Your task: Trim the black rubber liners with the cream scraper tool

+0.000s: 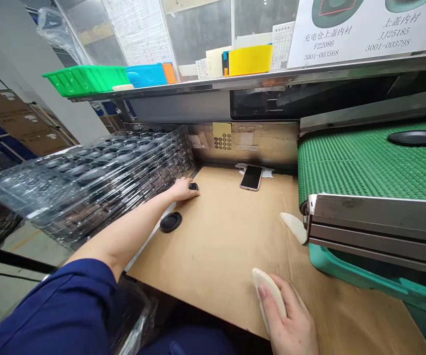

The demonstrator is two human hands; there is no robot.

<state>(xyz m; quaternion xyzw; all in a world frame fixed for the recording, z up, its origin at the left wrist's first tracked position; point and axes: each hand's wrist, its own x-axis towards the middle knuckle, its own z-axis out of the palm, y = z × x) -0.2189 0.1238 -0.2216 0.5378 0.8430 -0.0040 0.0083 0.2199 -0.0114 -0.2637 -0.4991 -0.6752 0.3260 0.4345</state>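
My left hand (184,190) reaches to the far left of the brown work surface, its fingers closed around a small black part (194,186), mostly hidden by the hand. Nearer to me, below that forearm, lies a round black cover (170,222). At the front, my right hand (290,315) grips a thin cream-coloured pad (270,291) with curved edges, thumb on its face. A second cream pad (294,228) of similar look lies by the conveyor's corner.
Stacked clear plastic trays (124,172) holding dark parts stand at left. A phone (251,177) lies at the back of the cardboard sheet (228,231). The green conveyor belt (353,162) at right carries a black round part (416,137); a teal bin (364,276) sits below.
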